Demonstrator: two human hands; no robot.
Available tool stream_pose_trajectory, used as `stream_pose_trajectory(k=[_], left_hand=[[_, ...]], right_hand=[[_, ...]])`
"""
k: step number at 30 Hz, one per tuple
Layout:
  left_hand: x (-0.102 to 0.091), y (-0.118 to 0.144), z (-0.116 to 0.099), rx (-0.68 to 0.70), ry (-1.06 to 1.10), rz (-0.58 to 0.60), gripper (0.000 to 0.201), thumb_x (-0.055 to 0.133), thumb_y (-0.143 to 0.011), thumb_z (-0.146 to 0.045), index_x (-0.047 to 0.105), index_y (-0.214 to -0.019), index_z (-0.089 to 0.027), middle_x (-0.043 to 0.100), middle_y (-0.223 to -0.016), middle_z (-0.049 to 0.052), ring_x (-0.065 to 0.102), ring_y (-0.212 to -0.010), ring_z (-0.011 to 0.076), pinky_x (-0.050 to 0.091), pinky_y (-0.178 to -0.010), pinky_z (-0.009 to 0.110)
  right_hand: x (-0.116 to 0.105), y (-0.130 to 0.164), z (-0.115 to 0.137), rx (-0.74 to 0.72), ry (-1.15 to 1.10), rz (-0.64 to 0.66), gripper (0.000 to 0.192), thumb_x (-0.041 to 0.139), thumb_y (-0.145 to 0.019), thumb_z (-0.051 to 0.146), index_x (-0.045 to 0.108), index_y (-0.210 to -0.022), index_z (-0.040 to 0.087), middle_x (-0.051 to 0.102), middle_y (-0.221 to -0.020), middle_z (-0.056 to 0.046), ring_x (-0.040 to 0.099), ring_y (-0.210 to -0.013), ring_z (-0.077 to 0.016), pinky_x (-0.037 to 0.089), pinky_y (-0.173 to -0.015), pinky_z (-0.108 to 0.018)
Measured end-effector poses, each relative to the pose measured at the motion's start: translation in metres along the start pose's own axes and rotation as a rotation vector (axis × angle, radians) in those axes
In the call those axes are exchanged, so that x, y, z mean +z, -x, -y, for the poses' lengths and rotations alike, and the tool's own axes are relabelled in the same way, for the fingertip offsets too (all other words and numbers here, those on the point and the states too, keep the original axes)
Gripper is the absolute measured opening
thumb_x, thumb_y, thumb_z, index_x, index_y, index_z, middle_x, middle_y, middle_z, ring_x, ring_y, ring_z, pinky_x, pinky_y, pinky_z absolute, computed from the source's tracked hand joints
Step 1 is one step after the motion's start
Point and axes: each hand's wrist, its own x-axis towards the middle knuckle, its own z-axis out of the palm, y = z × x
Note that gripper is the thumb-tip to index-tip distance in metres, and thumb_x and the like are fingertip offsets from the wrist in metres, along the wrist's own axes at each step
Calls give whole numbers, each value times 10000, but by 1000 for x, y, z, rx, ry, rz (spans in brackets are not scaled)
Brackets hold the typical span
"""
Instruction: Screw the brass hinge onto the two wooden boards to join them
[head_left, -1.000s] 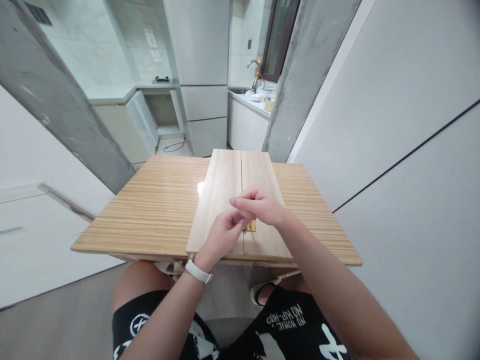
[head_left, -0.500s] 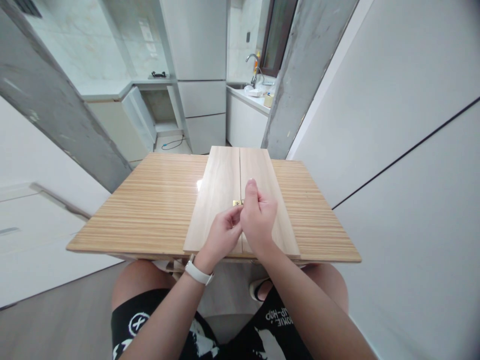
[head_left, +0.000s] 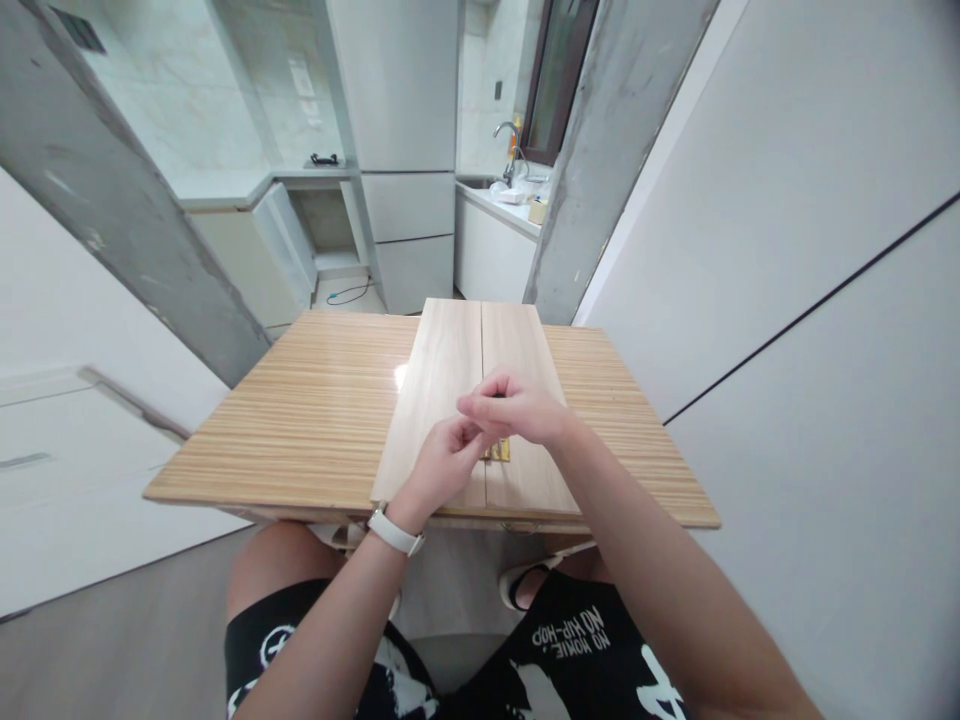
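Note:
Two pale wooden boards lie side by side, the left board (head_left: 441, 360) and the right board (head_left: 514, 335), with a narrow seam between them. A small brass hinge (head_left: 499, 452) spans the seam near the close end, partly covered by my hands. Beside it, my left hand (head_left: 444, 462) is pinched closed low over the left board. My right hand (head_left: 521, 408) is above the hinge, its fingers curled and pressed together close to the left fingertips. Whatever either hand pinches is too hidden to make out.
Under the boards stands a striped wooden table (head_left: 300, 420), its near edge just above my knees. White cabinets (head_left: 795, 250) rise close on the right. Ahead are a fridge (head_left: 409, 205) and a sink counter with a faucet (head_left: 510, 150).
My right hand has turned from an upright thumb-up fist to a sideways pinch pointing left. The brass hinge part nearer me now shows below it. My left hand stays almost in place.

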Motion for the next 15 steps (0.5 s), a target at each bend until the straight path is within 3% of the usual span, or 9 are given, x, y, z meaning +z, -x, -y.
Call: stream_pose_trajectory(k=[4,10,15], left_hand=[[1,-1,0,1,80,-6,227,689,-972,-321,748,-1049,-115,767,-926,87,693,-857,195,544,-791,305],[1,1,-2,-14,76,4,163,697,-941,-237,749,-1040,-118,752,-877,67,670,-794,172,551,-786,298],[7,3,-7,10,71,30,192,664,-956,-255,757,-1063,-127,772,-949,83,688,-860,190,552,-821,296]], right_hand=[[15,-6,-7,25,-77,-225,699,609,-941,676,390,-457,220,327,-407,75,265,-400,-63,199,-420,-254],[41,-2,-9,-36,30,-627,701,568,-936,736,361,-497,229,301,-450,63,279,-439,-79,174,-441,-287],[63,-2,-15,-61,94,-1121,646,529,-1008,651,373,-548,226,323,-507,48,326,-488,-102,228,-476,-305]])
